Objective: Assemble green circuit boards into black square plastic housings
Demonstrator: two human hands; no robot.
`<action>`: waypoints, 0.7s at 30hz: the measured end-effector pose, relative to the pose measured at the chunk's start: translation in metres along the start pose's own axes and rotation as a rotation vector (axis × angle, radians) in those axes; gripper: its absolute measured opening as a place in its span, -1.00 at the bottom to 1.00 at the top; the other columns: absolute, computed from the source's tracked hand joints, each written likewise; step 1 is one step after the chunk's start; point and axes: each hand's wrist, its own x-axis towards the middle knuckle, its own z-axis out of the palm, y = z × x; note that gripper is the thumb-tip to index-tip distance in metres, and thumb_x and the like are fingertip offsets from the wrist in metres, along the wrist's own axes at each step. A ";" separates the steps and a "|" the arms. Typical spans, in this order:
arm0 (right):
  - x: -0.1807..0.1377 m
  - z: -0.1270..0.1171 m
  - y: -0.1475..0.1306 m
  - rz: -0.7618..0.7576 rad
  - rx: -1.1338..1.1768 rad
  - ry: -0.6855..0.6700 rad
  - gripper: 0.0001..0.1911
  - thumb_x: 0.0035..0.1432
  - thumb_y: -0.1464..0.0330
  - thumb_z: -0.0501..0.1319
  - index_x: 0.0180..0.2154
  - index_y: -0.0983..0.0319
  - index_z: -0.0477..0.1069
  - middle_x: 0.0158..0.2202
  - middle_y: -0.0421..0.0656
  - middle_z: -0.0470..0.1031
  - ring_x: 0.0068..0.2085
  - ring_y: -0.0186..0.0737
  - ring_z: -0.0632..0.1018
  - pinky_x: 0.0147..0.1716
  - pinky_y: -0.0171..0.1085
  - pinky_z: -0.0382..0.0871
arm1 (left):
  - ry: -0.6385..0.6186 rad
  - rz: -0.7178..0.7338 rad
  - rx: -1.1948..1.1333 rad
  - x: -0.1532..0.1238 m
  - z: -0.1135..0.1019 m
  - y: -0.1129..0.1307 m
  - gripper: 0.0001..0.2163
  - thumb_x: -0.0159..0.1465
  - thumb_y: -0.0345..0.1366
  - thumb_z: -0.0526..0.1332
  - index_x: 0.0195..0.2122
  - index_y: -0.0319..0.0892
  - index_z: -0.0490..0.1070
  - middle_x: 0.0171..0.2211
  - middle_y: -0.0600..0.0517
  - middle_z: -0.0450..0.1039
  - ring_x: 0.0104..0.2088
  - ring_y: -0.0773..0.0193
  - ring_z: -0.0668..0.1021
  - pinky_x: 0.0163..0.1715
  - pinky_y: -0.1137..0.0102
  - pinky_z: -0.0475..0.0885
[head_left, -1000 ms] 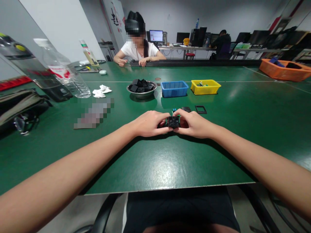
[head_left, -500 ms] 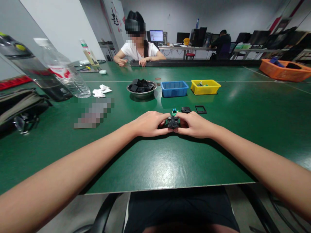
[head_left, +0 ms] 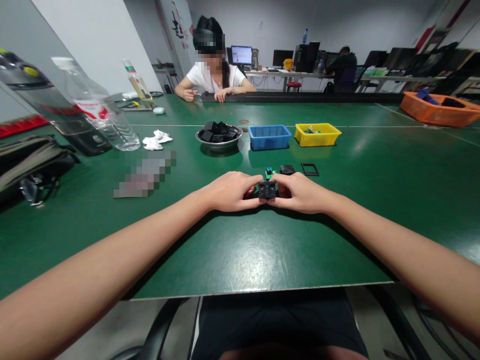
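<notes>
Both hands are pinching a small black square module low over the green table: left hand grips its left edge, right hand its right. A little green circuit board, black cover and black frame sit just beyond the fingers.

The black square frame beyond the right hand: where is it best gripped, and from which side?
Probably pinch one side bar of the black square frame from above, one fingertip inside its open middle. It lies flat on the green table, so its edges offer little from the side.
</notes>
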 end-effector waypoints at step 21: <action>0.000 0.000 -0.001 -0.003 -0.009 -0.003 -0.76 0.23 0.22 0.31 -0.18 0.24 0.41 -0.51 -0.30 0.39 -0.52 -0.35 0.34 -0.42 -0.35 0.11 | -0.001 0.001 0.015 0.001 0.000 0.001 -0.78 0.32 -0.11 0.19 -0.36 -0.14 0.32 -0.54 0.11 0.42 -0.55 0.31 0.45 -0.51 0.43 0.17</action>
